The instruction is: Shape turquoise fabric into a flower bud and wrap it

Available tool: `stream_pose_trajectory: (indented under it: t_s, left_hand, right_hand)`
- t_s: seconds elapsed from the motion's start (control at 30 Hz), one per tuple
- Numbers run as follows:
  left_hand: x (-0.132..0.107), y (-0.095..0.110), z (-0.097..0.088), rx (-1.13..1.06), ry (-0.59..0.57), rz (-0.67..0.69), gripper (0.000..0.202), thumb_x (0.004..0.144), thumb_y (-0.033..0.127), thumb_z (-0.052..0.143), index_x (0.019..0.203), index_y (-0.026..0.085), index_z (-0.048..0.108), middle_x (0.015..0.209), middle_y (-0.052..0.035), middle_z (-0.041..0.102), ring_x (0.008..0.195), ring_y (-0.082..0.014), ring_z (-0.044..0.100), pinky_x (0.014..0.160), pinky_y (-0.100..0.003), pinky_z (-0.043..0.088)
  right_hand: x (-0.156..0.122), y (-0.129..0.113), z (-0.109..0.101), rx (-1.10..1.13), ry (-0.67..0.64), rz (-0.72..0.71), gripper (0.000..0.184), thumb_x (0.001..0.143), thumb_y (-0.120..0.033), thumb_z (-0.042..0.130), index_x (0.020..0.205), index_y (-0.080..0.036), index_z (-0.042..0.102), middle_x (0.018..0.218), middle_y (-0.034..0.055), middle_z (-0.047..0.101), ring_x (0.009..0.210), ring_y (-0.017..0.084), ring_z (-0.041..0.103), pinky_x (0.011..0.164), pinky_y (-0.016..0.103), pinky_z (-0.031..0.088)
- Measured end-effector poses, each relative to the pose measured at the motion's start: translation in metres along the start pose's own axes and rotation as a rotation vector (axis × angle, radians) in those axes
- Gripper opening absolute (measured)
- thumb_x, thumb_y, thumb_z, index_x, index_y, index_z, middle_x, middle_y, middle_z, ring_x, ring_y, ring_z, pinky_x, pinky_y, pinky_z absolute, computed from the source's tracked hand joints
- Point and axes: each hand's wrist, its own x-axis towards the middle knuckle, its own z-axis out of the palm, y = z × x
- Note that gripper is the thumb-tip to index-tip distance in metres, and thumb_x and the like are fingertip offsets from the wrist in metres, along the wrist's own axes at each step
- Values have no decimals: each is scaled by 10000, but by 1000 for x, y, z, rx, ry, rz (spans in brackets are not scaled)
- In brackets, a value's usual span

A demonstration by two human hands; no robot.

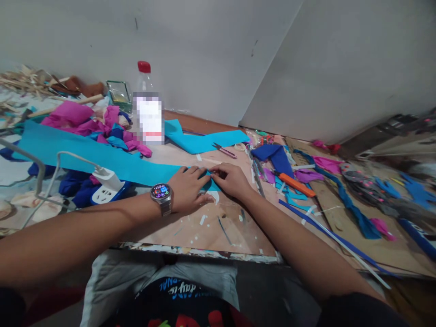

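A long turquoise strip (116, 160), cloth or crepe paper, runs across the work board (218, 222) from the left to its narrow end under my hands. My left hand (187, 188), with a smartwatch on the wrist, lies palm down on the strip, fingers stretched toward its end and thumb apart. Right beside those fingertips, my right hand (230, 180) has its thumb and fingers pinched at the strip's end. Behind them rests a second turquoise strip (211, 141), with small thread snips (225, 150) at its edge.
Left of my hands are a power strip (104, 195) with a plugged-in charger and crumpled magenta and blue pieces (112, 129). A red-capped bottle (144, 68) stands by the wall. On the right lie an orange utility knife (297, 184), coloured scraps and a thin white stick (350, 252).
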Motion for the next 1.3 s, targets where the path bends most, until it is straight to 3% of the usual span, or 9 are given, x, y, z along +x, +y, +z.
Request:
stream_pose_trajectory:
  t_s: [0.27,0.6,0.77,0.97,1.2,1.3]
  left_hand:
    - [-2,2,0,2,-17,-25,709,959,739,333,1389,218,548,1535,-164,499,1400,-355,449,1107,-560,331]
    - [-1,1,-3,-4,-6,-80,760,944,768,332,1340,164,565,1519,-190,513,1400,-357,464,1153,-557,294]
    - [-1,0,-1,7,10,-89,807,943,764,344,1439,145,487,1515,-195,518,1399,-356,461,1144,-547,305]
    - [-2,-2,6,17,-19,-85,825,960,742,323,1566,185,378,1645,-125,376,1513,-370,317,1196,-582,239]
    - [1,-7,6,21,-64,-123,794,957,723,359,1548,195,407,1661,-120,346,1513,-375,318,1185,-615,266]
    - [2,-7,6,16,-49,-122,762,958,706,385,1527,202,430,1653,-118,363,1497,-375,340,1175,-622,279]
  right_hand:
    - [0,-1,-3,-59,-60,-137,249,870,-178,619,1065,-182,775,964,93,755,923,237,658,877,370,502]
    - [-1,-2,-9,-94,-124,-172,498,716,-46,548,1144,-168,771,1042,101,746,975,263,631,919,394,504]
    - [1,0,-10,-73,-158,-168,524,743,-33,501,1174,-169,768,1080,107,742,1018,257,629,971,398,489]
    - [2,4,-9,-86,-159,-194,515,803,-26,469,1196,-177,765,1010,102,706,959,235,614,927,385,495]
    - [1,9,-12,-187,-214,-221,540,824,-32,458,1240,-206,755,1025,100,662,971,232,590,932,400,485]
    - [1,9,-14,-180,-197,-205,506,825,-35,460,1163,-214,790,1016,94,671,961,227,609,923,396,498]
